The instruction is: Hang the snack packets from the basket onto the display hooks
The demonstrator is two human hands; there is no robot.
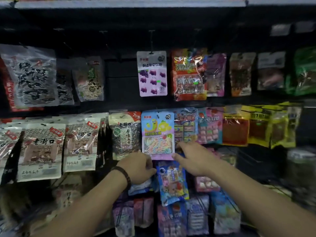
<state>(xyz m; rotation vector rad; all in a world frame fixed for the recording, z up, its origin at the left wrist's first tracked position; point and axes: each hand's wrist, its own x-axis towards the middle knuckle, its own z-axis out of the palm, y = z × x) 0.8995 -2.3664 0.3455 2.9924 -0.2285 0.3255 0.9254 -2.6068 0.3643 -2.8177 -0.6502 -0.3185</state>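
A blue and pink candy packet (pixel 158 134) with a yellow worm picture hangs in the middle row of the display. My left hand (pixel 136 168), with a dark bead bracelet on the wrist, is at its lower left corner. My right hand (pixel 195 158) touches its lower right edge with thumb and fingers. Just below, a blue snack packet (pixel 172 182) hangs tilted between my hands; whether either hand grips it is unclear. No basket is in view.
Rows of packets hang on hooks: a purple grape packet (pixel 152 74) and red packets (pixel 188 74) above, seed bags (pixel 41 151) at the left, orange and yellow packets (pixel 248 127) at the right. An empty hook gap (pixel 121 74) sits left of the grape packet. More packets hang below.
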